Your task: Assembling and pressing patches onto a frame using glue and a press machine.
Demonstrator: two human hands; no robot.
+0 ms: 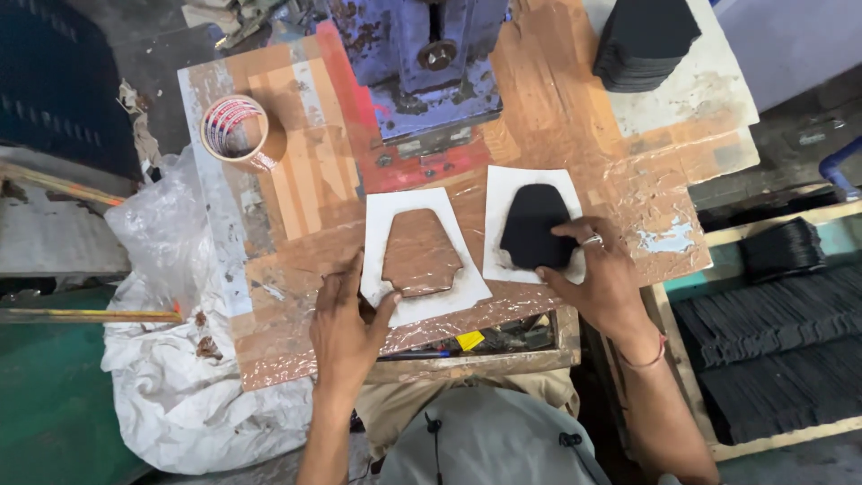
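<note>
Working at a counter [296,193] wrapped in shiny brown tape, wrinkled and patched, with a blue metal press [426,63] standing at the far middle. Lying under the left hand [346,328], fingers spread flat, a white stencil card [422,256] with an empty shield-shaped cut-out showing the brown surface through it; pressing on the card's near-left corner. Resting under the right hand [597,269], fingers spread and bent, a black cut piece [532,224] sitting inside the cut-out of a second white card [503,202], just left of the palm. Standing far left of the left hand, a tape roll [235,130]. Stacked far beyond the right hand, near the back-right corner, black pieces [646,40]. Lying right of the right arm, past the counter edge, a wooden tray of dark sheets [772,341]. Bunching left of the left forearm, below the counter edge, a white plastic sack [180,359]. Leaving open taped surface between the cards and the near edge.
</note>
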